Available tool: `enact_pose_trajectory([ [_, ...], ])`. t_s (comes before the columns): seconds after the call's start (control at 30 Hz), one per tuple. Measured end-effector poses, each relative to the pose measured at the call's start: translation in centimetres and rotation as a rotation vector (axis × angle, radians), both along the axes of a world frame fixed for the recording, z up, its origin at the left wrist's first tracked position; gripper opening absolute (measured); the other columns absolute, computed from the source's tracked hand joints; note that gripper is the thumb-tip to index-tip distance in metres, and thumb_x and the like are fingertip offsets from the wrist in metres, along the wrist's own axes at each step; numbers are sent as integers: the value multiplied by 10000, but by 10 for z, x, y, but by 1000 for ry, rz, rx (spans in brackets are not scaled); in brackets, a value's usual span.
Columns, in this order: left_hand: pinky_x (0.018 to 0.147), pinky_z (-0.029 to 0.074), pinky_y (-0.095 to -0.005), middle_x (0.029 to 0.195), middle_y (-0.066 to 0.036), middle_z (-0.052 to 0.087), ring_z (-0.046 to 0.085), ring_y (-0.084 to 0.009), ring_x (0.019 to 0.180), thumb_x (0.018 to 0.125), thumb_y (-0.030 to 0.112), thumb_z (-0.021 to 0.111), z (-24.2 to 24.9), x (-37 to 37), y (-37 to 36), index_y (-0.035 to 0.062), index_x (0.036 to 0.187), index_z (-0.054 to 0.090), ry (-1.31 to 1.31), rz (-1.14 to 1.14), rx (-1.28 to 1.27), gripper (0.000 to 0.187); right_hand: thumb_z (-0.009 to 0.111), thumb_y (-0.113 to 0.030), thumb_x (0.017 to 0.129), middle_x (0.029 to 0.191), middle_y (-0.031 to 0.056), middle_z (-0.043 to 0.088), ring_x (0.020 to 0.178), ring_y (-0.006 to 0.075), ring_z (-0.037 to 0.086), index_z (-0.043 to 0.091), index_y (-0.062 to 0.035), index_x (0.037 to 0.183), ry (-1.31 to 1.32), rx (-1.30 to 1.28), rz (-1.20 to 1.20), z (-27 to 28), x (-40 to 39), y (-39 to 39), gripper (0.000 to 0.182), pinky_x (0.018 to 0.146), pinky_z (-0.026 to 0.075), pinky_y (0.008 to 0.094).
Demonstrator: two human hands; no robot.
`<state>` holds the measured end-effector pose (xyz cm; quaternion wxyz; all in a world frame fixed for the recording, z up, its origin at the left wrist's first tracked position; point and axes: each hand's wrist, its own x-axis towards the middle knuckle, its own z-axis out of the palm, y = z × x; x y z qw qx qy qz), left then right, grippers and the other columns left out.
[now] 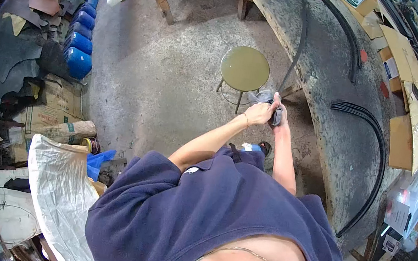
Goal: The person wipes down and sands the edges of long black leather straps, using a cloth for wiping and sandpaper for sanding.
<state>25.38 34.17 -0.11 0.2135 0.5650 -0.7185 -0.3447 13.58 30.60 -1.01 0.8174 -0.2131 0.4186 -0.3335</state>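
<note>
In front of my body, above the floor, my two hands are close together, touching or nearly so. My left hand (259, 114), with a thin band at its wrist, is closed beside a crumpled grey cloth (262, 96). My right hand (282, 120) is wrapped round a long thin black strip (302, 32), its thumb along the strip, with more grey cloth bunched at the palm. From there the strip runs up over the table's edge to the far end. My fingers partly hide where cloth and strip meet.
Beyond my hands stands a round stool (245, 69). The long worktable (325, 88) on the right bears bundles of black strips (377, 153), cardboard (408, 104) and a clear plastic bin (408, 199). At left are blue jugs (77, 63), dark sheet scraps (10, 57) and a pale sheet (62, 185).
</note>
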Motion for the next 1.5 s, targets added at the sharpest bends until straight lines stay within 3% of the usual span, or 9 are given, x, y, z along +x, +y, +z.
enact_pose_trajectory([
  [0.2,611,507,-507,733,-233,627,624,-421,686,941,389,363,26,0,22,36,929,608,-216,69,-128,429,615,-537,805,742,87,613,575,206,588,606,-26,876,12,280,-154,-15,13,-34,516,498,512,350],
  [0.33,600,515,-487,703,-256,618,636,-393,671,941,405,361,31,-6,25,-52,708,607,-213,117,-149,569,614,-547,795,665,113,564,542,224,559,553,-22,859,-77,170,-171,-21,10,-68,533,547,515,373],
  [0.43,561,500,-486,724,-227,609,621,-396,655,956,313,351,40,-14,27,-9,909,580,-300,49,-87,398,634,-523,792,682,106,576,567,229,565,547,-28,829,-136,146,-232,-46,-4,-114,504,563,514,387],
  [0.6,631,512,-492,724,-236,635,633,-404,665,918,369,386,62,-31,-21,-40,762,608,-298,327,72,491,472,-499,905,741,56,607,611,181,585,585,-73,921,-142,17,65,-3,-4,-139,441,573,494,303],
  [0.8,587,506,-491,665,-234,621,626,-404,622,895,327,418,63,-45,-64,-47,745,582,-374,358,58,435,631,-405,846,842,31,650,668,139,603,617,-24,937,126,7,222,17,7,-139,392,587,487,301],
  [1.1,612,494,-498,697,-266,614,620,-435,686,903,396,463,88,-66,-26,-28,937,479,-359,460,351,426,370,-440,960,796,105,604,593,239,554,557,-44,984,-183,309,-93,-38,-19,-266,439,511,500,385],
  [1.2,721,493,-433,900,-260,617,641,-337,836,903,432,497,80,-53,-71,-27,1058,460,77,524,420,486,408,-434,952,808,90,597,551,232,542,543,-73,1020,-201,269,-7,-18,-12,-241,391,498,498,344],
  [1.3,462,445,-285,685,-68,541,552,-134,543,958,295,459,71,-50,-129,-1,975,487,859,751,498,298,424,-435,945,736,91,588,566,235,554,542,-49,961,-159,231,38,-12,8,-227,404,513,508,350],
  [1.5,478,451,-340,654,-127,573,595,-229,526,938,259,490,102,-14,-135,-12,872,518,269,588,313,280,429,-436,933,608,135,521,511,231,528,520,25,861,-292,268,-30,19,13,-320,475,596,551,396],
])
